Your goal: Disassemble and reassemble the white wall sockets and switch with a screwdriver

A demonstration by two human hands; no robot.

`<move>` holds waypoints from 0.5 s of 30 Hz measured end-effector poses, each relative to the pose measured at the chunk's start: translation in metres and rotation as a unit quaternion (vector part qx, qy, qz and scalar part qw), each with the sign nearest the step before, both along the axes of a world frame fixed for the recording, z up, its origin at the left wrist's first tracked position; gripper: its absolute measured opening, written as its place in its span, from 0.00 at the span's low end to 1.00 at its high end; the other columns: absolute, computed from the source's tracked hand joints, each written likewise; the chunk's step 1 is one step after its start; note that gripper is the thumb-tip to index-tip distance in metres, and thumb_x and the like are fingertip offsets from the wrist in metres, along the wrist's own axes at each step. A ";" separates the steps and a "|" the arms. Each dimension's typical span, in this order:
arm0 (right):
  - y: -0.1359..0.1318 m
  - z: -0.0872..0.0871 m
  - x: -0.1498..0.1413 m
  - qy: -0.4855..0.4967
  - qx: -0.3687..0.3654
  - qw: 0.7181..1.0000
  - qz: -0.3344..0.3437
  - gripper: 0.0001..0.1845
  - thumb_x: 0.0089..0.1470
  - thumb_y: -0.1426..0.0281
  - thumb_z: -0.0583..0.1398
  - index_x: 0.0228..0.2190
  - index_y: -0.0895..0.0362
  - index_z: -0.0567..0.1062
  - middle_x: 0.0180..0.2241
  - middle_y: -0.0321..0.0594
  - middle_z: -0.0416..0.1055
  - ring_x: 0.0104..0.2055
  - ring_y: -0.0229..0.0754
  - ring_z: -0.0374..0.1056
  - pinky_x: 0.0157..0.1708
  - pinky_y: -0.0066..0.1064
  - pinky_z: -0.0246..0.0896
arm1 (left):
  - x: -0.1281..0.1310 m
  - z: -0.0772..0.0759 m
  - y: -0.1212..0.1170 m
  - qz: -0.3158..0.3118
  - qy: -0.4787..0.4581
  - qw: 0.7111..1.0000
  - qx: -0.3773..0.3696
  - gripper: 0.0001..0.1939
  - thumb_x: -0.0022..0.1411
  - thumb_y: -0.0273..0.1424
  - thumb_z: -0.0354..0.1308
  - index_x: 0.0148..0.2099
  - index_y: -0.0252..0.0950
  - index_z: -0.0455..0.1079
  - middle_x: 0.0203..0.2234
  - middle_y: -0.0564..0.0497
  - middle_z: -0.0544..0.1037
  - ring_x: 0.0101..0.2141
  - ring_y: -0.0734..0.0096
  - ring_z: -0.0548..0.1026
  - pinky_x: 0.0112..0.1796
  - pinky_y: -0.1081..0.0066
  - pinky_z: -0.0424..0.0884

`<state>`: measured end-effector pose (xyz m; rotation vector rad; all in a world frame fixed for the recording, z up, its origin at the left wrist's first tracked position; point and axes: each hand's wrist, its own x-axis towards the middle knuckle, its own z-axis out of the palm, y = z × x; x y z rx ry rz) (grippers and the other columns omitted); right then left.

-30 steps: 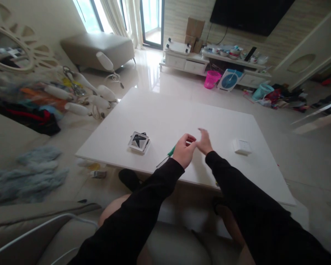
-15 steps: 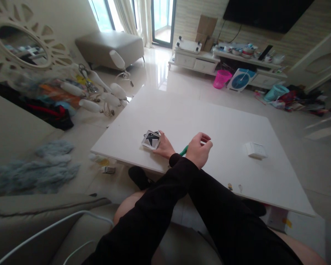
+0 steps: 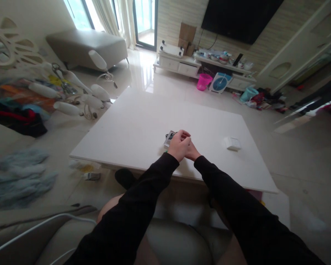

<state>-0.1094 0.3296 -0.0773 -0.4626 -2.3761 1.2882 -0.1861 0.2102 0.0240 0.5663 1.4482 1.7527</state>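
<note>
Both my hands meet over the middle of the white table (image 3: 143, 121). My left hand (image 3: 179, 144) is closed, with its fingers curled in; what they hold is hidden. My right hand (image 3: 192, 152) lies just behind and under it, and only its back and wrist show. A small square black-and-silver part (image 3: 169, 136) peeks out at the left hand's far-left side, touching the hands. A speck of a green screwdriver handle (image 3: 166, 150) shows by the left wrist. A white wall switch (image 3: 232, 143) lies on the table to the right, apart from both hands.
On the floor to the left lie a chandelier with white glass shades (image 3: 79, 95) and clothes. Farther off are a pink basket (image 3: 204, 81), a blue fan (image 3: 220, 82) and a white TV cabinet (image 3: 179, 66). My knees and a sofa edge are near the table's front.
My right hand reached across left to the square part, then came back to the middle with it. The part now lies at the joined hands instead of at the table's left.
</note>
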 end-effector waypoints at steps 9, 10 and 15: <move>0.041 -0.032 0.120 -0.091 0.040 0.995 -0.020 0.54 0.38 0.69 0.72 0.64 0.53 0.58 0.65 0.53 0.61 0.66 0.56 0.62 0.62 0.50 0.64 | -0.013 -0.016 0.002 -0.065 0.227 0.961 -0.141 0.03 0.60 0.31 0.55 0.34 0.37 0.68 0.28 0.51 0.75 0.29 0.68 0.75 0.33 0.68 0.67; 0.041 -0.036 0.123 -0.091 0.034 0.995 -0.018 0.53 0.38 0.69 0.72 0.64 0.54 0.58 0.65 0.53 0.61 0.66 0.56 0.62 0.62 0.50 0.64 | -0.013 -0.017 0.003 -0.067 0.242 0.955 -0.157 0.03 0.60 0.31 0.54 0.34 0.37 0.68 0.29 0.51 0.75 0.29 0.68 0.75 0.34 0.68 0.68; 0.038 -0.049 0.123 -0.095 0.006 0.995 -0.009 0.56 0.40 0.69 0.71 0.66 0.54 0.53 0.65 0.54 0.61 0.66 0.53 0.63 0.65 0.49 0.60 | -0.011 -0.019 0.007 -0.106 0.314 0.915 -0.230 0.04 0.61 0.31 0.55 0.36 0.38 0.70 0.31 0.50 0.78 0.32 0.67 0.76 0.36 0.67 0.68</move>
